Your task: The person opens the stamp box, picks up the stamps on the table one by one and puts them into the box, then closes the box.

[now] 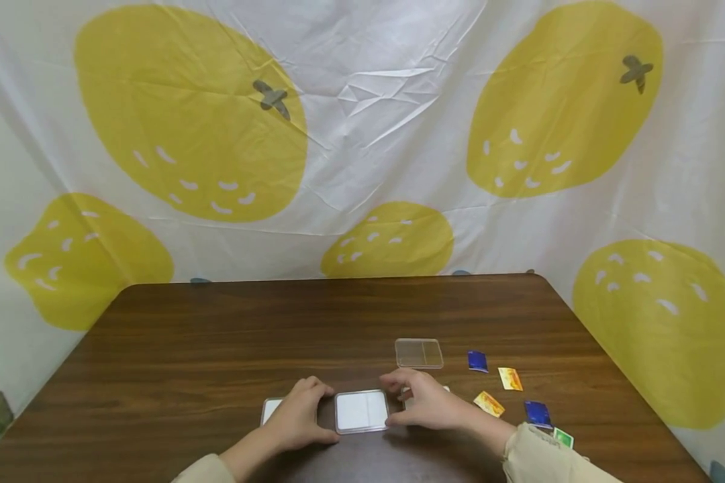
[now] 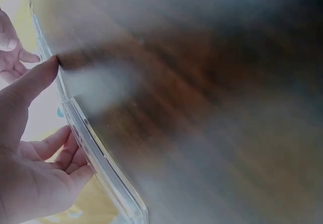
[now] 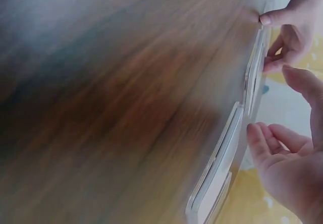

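Observation:
A clear flat case [image 1: 361,411] with white inside lies in front of me, between both hands. Beside its left edge is my left hand [image 1: 299,417], thumb and fingers spread and bent loosely. That hand partly covers a second case [image 1: 270,409]; in the left wrist view its fingers are right by this case [image 2: 108,168] and its thumb tip is down at the table. My right hand [image 1: 425,400] is at the middle case's right edge, holding nothing. Its fingers are relaxed in the right wrist view, beside a third case [image 3: 214,168] mostly hidden by it in the head view.
Behind my right hand lies a clear lid [image 1: 419,353]. Small blue packets [image 1: 477,361], orange-yellow ones [image 1: 510,379] and a green one [image 1: 563,438] are scattered to the right on the brown table [image 1: 248,335]. A lemon-print cloth [image 1: 362,168] hangs behind.

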Tool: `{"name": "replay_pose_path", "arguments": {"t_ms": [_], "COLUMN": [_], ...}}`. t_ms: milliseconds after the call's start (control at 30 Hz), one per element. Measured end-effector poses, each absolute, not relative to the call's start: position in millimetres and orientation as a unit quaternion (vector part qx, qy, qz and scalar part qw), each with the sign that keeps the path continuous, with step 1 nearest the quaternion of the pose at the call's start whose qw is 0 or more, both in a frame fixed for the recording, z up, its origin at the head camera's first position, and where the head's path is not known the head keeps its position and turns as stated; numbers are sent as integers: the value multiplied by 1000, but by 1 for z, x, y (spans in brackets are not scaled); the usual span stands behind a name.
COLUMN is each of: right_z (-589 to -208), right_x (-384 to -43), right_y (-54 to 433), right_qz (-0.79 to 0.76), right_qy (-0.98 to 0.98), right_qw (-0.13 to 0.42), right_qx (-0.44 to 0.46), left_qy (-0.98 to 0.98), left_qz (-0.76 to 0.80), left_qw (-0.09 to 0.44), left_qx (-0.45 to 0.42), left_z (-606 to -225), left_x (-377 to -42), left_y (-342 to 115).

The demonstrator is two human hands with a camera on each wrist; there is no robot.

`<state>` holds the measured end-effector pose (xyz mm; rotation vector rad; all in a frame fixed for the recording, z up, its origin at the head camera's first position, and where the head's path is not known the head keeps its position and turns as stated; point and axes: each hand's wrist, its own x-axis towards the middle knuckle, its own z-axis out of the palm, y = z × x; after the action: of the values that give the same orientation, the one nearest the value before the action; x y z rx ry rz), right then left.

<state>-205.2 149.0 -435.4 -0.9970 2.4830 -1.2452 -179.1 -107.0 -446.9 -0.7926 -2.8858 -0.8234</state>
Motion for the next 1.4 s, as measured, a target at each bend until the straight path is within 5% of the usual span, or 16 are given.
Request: {"name": "replay_pose_path", "arguments": {"t_ms": [1400], "right_z": [-440], "right_x": [-214], "right_y": [131], "right_qz": [-248], "right_qy": [884], "right_qw": [29], "right_qx": [-395], "left_qy": [-931], "left_qz": [-264], "left_qw": [8], "left_qx": [-253], "left_z": [-443], "left_x": [-179], "left_y": [-103]}}
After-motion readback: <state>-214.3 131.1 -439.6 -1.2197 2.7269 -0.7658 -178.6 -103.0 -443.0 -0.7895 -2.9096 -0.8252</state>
